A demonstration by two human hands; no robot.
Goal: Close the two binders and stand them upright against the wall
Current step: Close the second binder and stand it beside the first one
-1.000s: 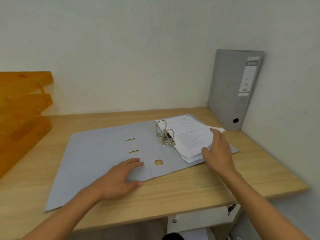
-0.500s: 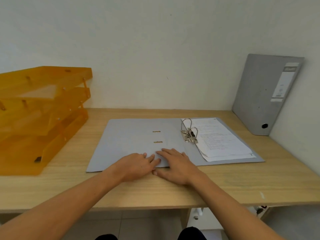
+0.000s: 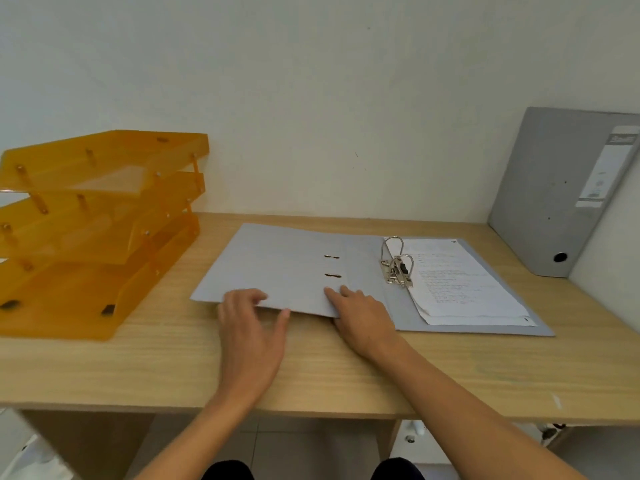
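Note:
The open blue-grey binder (image 3: 287,268) lies flat on the wooden desk (image 3: 173,358). Its metal rings (image 3: 398,261) stand up in the middle, with a stack of printed sheets (image 3: 464,282) on its right half. My left hand (image 3: 252,327) is at the near edge of the left cover, fingers on top and thumb at the edge, which looks slightly raised. My right hand (image 3: 362,315) rests flat on the binder near the spine fold, fingers spread. A closed grey binder (image 3: 550,192) stands upright in the far right corner against the wall.
A three-tier orange plastic letter tray (image 3: 93,230) fills the desk's left side, close to the open cover's far-left corner. White walls (image 3: 329,98) bound the desk at the back and on the right. The desk's front edge runs just below my wrists.
My left hand has slid left along the cover's near edge and curled onto it. The right hand stays by the spine. My view has shifted slightly left.

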